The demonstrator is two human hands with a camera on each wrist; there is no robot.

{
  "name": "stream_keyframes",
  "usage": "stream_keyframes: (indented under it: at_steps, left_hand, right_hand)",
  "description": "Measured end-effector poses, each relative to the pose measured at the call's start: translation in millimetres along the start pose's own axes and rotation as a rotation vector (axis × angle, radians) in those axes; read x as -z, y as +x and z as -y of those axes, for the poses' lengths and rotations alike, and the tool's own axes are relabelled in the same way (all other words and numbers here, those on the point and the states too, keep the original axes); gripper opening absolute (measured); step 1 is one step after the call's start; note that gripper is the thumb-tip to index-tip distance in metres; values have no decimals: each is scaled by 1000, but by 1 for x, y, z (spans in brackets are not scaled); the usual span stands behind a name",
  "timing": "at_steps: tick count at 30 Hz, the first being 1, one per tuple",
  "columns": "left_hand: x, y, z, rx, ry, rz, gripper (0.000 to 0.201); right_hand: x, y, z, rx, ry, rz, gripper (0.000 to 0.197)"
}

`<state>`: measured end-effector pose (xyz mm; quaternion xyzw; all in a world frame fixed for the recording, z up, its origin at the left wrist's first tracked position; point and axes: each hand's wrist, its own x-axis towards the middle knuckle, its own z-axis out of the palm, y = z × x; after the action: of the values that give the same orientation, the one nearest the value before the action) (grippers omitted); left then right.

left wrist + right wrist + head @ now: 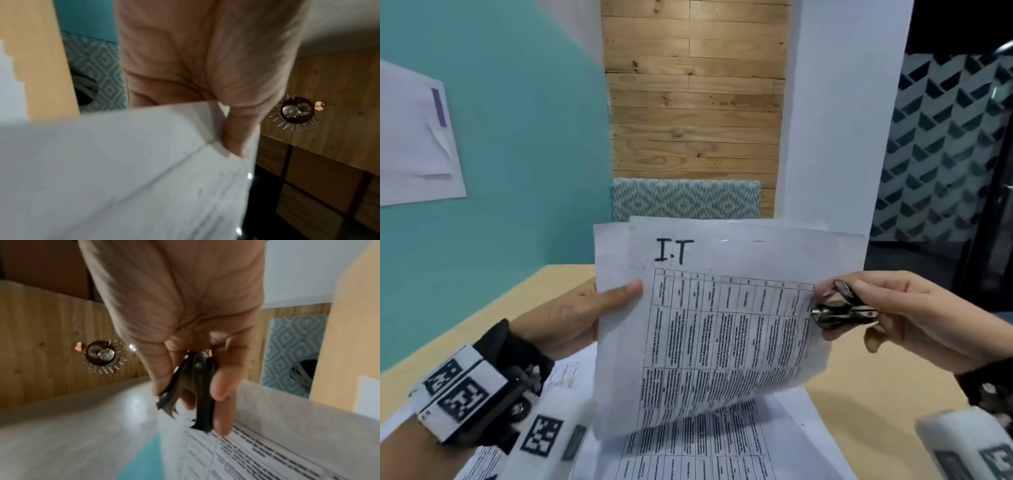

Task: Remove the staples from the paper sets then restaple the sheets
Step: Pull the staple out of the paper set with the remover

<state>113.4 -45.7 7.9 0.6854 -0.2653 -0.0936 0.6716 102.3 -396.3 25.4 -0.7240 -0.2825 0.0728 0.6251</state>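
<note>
**Two hands up, paper set held in the air**

Both of my hands are raised above the table [859, 421]. My left hand [571, 315] pinches the paper set [722, 325] at its left edge, thumb on the front and the other fingers behind. In the left wrist view, the thumb [236, 138] presses flat on the sheets. The front page has "I.T" written at the top and a printed grid below it. The set hangs tilted, and its bottom curls toward me.

My right hand [914, 311] is curled round the staple remover [840, 310], a small dark metal claw. Its claws are spread apart in the right wrist view [191, 394] and sit just beside the right edge of the paper set. I cannot tell if they touch a staple.

More printed sheets [705, 448] lie flat on the table under the held set.
</note>
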Motion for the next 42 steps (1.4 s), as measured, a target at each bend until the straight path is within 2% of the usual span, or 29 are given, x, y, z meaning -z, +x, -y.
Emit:
stream_keyframes:
  at_steps: [2, 4, 5, 8, 9, 10, 12, 14, 17, 19, 21, 23, 27, 33, 35, 38, 40, 42]
  left_hand:
    - [-2, -1, 2, 70, -53, -11, 52]
    - [0, 1, 0, 112, 31, -52, 33]
    - [3, 1, -3, 109, 87, -82, 36]
    - [11, 8, -21, -10, 287, -236, 84]
    - [11, 11, -28, -65, 398, -277, 89]
    - [8, 14, -34, -103, 534, -308, 85]
    - [-7, 19, -45, -159, 780, -325, 63]
    - [-24, 20, -53, -182, 894, -257, 52]
    - [-38, 18, -56, -31, 972, 25, 54]
    - [-39, 17, -53, 42, 933, 191, 44]
    - [-35, 14, -49, 60, 845, 232, 31]
    - [-30, 8, -52, 54, 798, 225, 33]
    - [-22, -11, -70, -32, 794, 127, 63]
    - [-48, -17, -57, -48, 1170, -187, 69]
    - [-57, -2, -41, -62, 1220, -274, 49]
    - [-59, 21, -20, -202, 1118, -390, 12]
    - [-53, 29, -15, -230, 1026, -389, 12]
    - [-47, 31, -12, -207, 928, -338, 12]
  right_hand:
    - [0, 1, -5, -75, 47, 2, 69]
    - [-2, 3, -13, -133, 58, 1, 74]
    - [-3, 4, -17, -152, 59, -3, 74]
    - [-6, 5, -25, -188, 56, -9, 73]
    - [-7, 6, -26, -195, 57, -7, 72]
    - [-8, 7, -28, -201, 62, -3, 72]
    - [-9, 8, -29, -212, 76, -4, 75]
    - [-9, 10, -30, -222, 82, -12, 77]
    - [-11, 11, -31, -234, 91, -27, 77]
    - [-11, 10, -31, -240, 87, -32, 75]
    - [-12, 8, -30, -246, 81, -33, 73]
    - [-12, 7, -28, -253, 68, -39, 74]
    - [-14, 8, -28, -265, 54, -78, 79]
    - [-21, 13, -27, -254, 122, -149, 77]
    - [-24, 13, -26, -250, 131, -151, 79]
    - [-28, 10, -24, -243, 109, -149, 82]
    - [-30, 7, -22, -191, 81, -187, 80]
    - [-30, 5, -18, -64, 44, -274, 75]
